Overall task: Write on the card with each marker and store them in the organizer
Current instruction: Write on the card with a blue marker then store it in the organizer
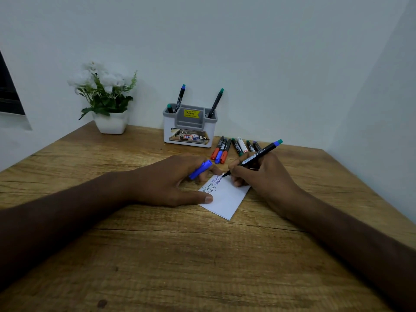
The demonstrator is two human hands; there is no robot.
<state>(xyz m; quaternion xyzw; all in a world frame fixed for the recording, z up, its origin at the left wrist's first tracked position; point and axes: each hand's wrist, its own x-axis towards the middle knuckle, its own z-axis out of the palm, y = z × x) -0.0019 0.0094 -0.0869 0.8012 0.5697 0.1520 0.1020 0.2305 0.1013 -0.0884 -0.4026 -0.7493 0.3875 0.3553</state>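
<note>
Two bare forearms reach in from the lower corners, with no sleeve in view on either. The left hand (171,181) and right hand (263,176) wear nothing: no rings, watch or gloves. A short, trimmed nail shows on the left thumb.

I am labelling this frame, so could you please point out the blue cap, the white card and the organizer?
blue cap (201,169): head view, middle of the cap's barrel, held in the left hand.
white card (227,200): head view, blank centre of the card.
organizer (177,131): head view, white front wall, left of the label.
</note>
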